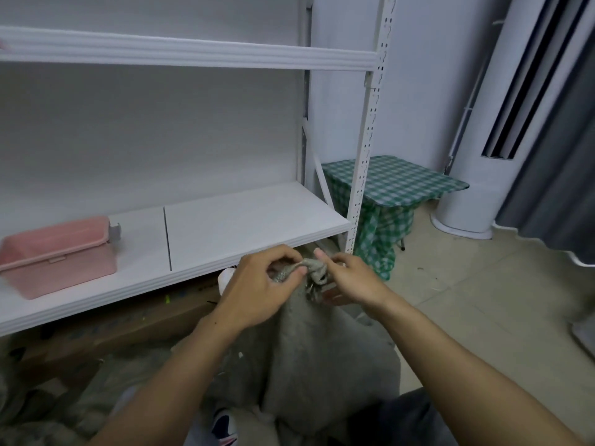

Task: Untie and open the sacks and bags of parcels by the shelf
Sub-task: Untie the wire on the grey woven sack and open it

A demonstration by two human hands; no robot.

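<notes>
A grey woven sack point(322, 355) stands on the floor in front of the white shelf point(244, 226), its neck bunched into a knot point(314, 270) at the top. My left hand point(257, 284) pinches the left side of the knotted neck between thumb and fingers. From the right, my right hand point(351, 278) pinches the same knot. More grey sack material point(64, 403) lies at the lower left, and a white bag with a red and blue print point(222, 426) shows at the bottom.
A pink plastic basket point(58, 255) sits on the lower shelf at the left. Brown cardboard boxes point(128, 320) lie under the shelf. A small table with a green checked cloth point(392, 185) stands right of the shelf post, beside a white standing air conditioner point(502, 140) and grey curtain.
</notes>
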